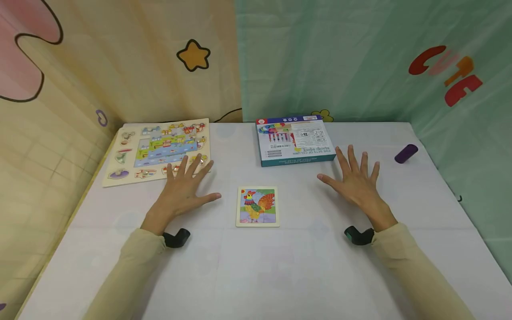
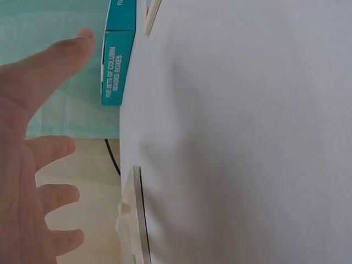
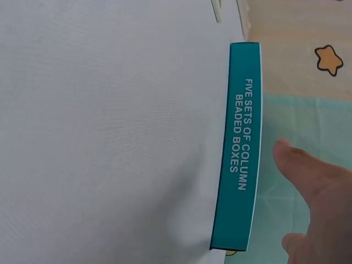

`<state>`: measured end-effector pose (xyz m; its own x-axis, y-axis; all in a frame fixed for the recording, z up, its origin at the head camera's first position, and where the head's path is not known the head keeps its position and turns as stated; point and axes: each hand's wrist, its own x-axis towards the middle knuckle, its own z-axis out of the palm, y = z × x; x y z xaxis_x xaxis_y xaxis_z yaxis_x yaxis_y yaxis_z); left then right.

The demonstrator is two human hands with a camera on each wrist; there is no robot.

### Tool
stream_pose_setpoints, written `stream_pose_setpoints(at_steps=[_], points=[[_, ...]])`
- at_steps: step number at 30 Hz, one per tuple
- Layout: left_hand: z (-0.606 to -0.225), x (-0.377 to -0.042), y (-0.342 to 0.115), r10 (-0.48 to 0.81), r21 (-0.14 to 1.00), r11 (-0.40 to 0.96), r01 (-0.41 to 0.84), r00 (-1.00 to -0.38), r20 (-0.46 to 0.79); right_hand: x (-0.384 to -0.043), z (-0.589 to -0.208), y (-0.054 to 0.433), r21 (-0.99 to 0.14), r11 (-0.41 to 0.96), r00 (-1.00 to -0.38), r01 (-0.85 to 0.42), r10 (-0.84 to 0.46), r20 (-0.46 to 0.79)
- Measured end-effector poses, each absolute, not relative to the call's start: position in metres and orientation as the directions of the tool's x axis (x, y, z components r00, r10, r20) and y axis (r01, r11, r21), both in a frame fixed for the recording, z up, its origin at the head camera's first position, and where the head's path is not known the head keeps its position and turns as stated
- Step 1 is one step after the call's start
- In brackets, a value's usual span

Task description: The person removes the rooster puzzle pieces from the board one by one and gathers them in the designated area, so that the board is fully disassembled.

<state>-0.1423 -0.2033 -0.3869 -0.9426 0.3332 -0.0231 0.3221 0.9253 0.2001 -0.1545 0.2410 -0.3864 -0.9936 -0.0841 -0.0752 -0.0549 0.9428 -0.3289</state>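
My left hand (image 1: 178, 191) hovers over the white table with fingers spread, holding nothing. Just beyond its fingertips lies a wooden peg puzzle board (image 1: 113, 153) with smaller picture boards on top. My right hand (image 1: 357, 182) is likewise spread above the table, its fingers near the right corner of a teal-edged box (image 1: 298, 142). Between the hands a small square rooster puzzle (image 1: 258, 206) lies flat, its picture filling the frame. In the right wrist view the box's side (image 3: 239, 148) reads "Five sets of column beaded boxes".
A dark purple cylinder (image 1: 406, 154) lies on its side at the back right of the table (image 1: 256, 275). Curtains (image 1: 320, 58) with printed shapes hang behind and beside the table. Each wrist carries a black camera mount (image 1: 177, 238).
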Motion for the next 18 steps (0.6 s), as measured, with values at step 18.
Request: stream_pose_setpoints(at_steps=[18], points=[[-0.402,-0.116,-0.166,0.527,0.464,0.763,0.450,-0.849,-0.043,-0.163,-0.380,0.208,-0.399,0.903,-0.987,-0.159,-0.133,0.093]])
